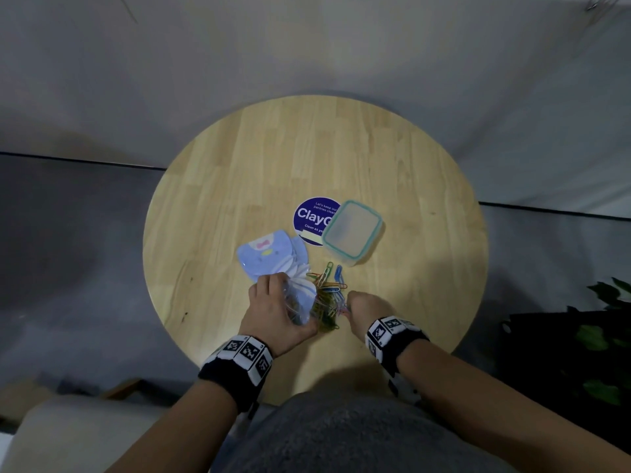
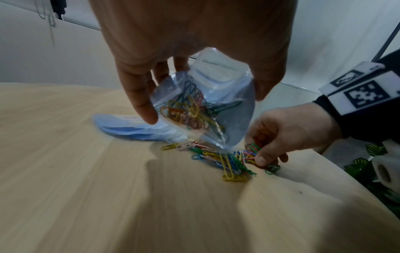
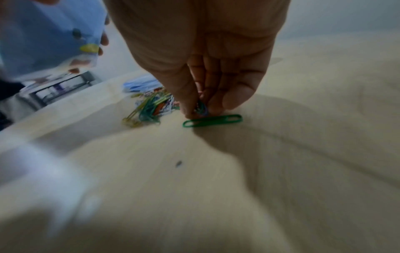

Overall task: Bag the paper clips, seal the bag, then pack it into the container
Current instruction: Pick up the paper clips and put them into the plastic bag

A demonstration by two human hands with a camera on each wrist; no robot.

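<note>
The left hand (image 2: 194,51) holds the bag (image 2: 207,109) up so the right hand (image 2: 288,130), pinching paper clips (image 2: 227,164), can drop them in.

table (image 1: 392,158): round, light wood planks, small dark marks near front-left edge
sticker (image 1: 312,216): round, dark blue, white text "Clay…", flat on table centre, right part hidden
spare bags (image 1: 269,256): small stack, pale blue with pink bow print, lying flat left of sticker, just beside it
plant (image 1: 604,336): dark green leaves, off the table's right side, low
wall (image 1: 307,46): plain grey-white behind table
floor (image 1: 68,233): dark grey, left of table
cords (image 2: 46,12): beaded, hanging at upper left in left wrist view
</note>
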